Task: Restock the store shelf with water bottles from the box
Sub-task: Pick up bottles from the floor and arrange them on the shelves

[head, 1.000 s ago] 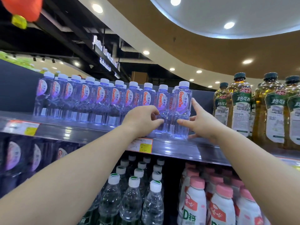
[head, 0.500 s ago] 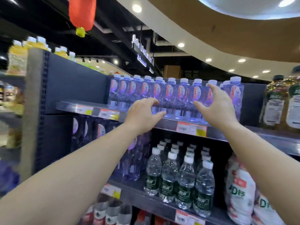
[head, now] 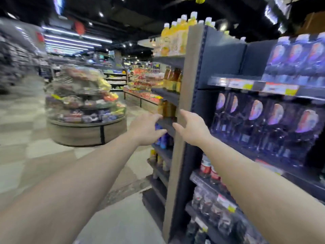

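1. Both hands are out in front in the head view, empty: the left hand (head: 146, 128) has its fingers loosely spread and slightly bent, gripping nothing, and the right hand (head: 192, 128) is likewise relaxed and open, thumb apart from the fingers.
2. Two bare forearms run from the bottom corners up to the hands; the hands hang side by side, near each other but apart, in front of the shelf's end post (head: 186, 106).
3. Water bottles (head: 297, 59) stand on the upper shelf (head: 253, 84) at the far right, well apart from both hands. Three white-capped fronts can be counted; more may sit beyond the frame's right edge, which cuts the row off.
4. Below them, five dark bottles (head: 263, 117) with pale oval labels show in a row.
5. Yellow drink bottles (head: 175, 36) line the top of the end shelf; roughly five caps show, though blur makes the count unsure.
6. One round display stand (head: 84, 106) sits in the aisle to the left, its goods too smeared to name.
7. No box is in view, and label print is unreadable throughout.
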Tool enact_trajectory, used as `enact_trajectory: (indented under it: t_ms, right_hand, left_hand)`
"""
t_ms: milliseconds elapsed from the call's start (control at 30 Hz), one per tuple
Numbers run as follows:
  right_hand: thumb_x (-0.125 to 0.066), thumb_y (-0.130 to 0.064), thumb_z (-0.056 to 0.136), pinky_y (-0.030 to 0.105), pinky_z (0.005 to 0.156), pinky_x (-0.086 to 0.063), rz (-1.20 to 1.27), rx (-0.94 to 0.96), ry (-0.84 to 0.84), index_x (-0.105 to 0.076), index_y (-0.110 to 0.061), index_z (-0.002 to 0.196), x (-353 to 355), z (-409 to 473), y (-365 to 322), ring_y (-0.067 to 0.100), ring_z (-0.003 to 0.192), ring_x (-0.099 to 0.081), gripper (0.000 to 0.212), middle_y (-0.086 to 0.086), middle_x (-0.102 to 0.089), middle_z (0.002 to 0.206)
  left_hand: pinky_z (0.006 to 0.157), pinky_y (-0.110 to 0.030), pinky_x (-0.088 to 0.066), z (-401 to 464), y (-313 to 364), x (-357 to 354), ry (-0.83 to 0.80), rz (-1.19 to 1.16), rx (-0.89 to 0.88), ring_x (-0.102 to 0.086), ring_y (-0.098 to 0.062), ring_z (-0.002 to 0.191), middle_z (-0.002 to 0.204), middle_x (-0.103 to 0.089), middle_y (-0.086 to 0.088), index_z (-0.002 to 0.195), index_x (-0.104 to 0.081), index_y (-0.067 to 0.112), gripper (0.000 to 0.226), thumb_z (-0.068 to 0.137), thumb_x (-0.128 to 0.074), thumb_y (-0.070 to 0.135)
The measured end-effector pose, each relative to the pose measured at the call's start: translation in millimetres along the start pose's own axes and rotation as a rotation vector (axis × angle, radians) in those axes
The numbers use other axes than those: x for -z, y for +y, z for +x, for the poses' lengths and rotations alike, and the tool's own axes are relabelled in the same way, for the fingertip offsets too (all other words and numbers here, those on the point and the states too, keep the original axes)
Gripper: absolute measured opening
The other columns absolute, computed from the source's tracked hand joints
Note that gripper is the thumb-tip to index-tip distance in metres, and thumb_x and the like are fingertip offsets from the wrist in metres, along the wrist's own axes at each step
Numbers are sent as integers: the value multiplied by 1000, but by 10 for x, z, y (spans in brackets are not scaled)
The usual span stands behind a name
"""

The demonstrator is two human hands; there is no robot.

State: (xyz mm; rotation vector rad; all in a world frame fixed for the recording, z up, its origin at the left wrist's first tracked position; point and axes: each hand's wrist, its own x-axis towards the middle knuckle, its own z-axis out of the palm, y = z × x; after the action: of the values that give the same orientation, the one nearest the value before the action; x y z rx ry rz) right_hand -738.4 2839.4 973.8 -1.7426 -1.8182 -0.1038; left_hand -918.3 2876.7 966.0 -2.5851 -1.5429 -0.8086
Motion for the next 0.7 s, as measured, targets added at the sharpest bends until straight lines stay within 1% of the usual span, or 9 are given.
enact_trajectory:
  t_ms: [67, 133, 200, 300, 367, 467, 567, 700]
  right_hand:
    - [-54, -47, 92, 41, 111, -35, 42, 27, -62, -34, -18, 149, -521, 62, -368, 27, 138, -37, 67, 5, -44, 148]
    - [-53, -48, 93, 41, 107, -38, 75, 66, -136, -33, -19, 149, -1030, 101, -691, 27, 135, -39, 66, 6, -46, 146]
    - [-51, -47, 95, 40, 105, -37, 106, 95, -210, -31, -19, 150, -1496, 111, -976, 28, 134, -40, 65, 7, -45, 147]
    - [-49, -45, 96, 37, 109, -30, 160, 143, -303, -31, -18, 150, -2100, 132, -1339, 28, 137, -35, 63, 8, -40, 150]
    - [-50, -46, 95, 38, 112, -28, 214, 171, -345, -32, -21, 150, -2451, 157, -1516, 27, 139, -32, 63, 8, -38, 152]
    - [-51, -45, 95, 40, 115, -27, 261, 219, -414, -31, -24, 150, -2940, 244, -1701, 25, 140, -31, 62, 6, -36, 153]
    - [-51, -41, 97, 36, 112, -26, 283, 261, -498, -30, -24, 150, -3343, 345, -1800, 25, 139, -31, 60, 5, -35, 154]
    - [-55, -37, 96, 36, 110, -30, 342, 295, -619, -32, -23, 150, -3893, 398, -1931, 27, 138, -33, 60, 8, -37, 152]
  left_hand:
    - [109, -40, -38, -248, -551, 11, -36, 47, 104, -43, -28, 134, 146, -48, -4, 142, -45, 26, 64, 86, -57, 55]
    - [107, -42, -40, -500, -1055, 0, -56, 96, 216, -45, -29, 132, 143, -51, -5, 141, -46, 27, 66, 84, -57, 59]
    - [108, -43, -38, -751, -1496, -48, -80, 128, 317, -43, -29, 133, 143, -50, -5, 142, -45, 26, 66, 86, -56, 59]
    - [112, -41, -32, -1068, -2045, -167, -97, 149, 471, -38, -28, 135, 146, -46, -5, 144, -43, 26, 63, 89, -53, 57]
    - [114, -41, -29, -1202, -2357, -273, -87, 140, 569, -33, -26, 138, 149, -42, -4, 144, -41, 27, 61, 91, -52, 56]
    - [114, -42, -28, -1307, -2745, -436, -95, 126, 664, -32, -26, 138, 150, -39, -2, 145, -40, 28, 60, 92, -52, 53]
    - [112, -41, -30, -1379, -3069, -572, -118, 158, 731, -35, -27, 136, 149, -41, -2, 144, -41, 27, 59, 92, -53, 53]
    - [114, -40, -27, -1587, -3468, -694, -142, 138, 873, -31, -27, 139, 150, -40, -7, 146, -40, 24, 61, 92, -56, 49]
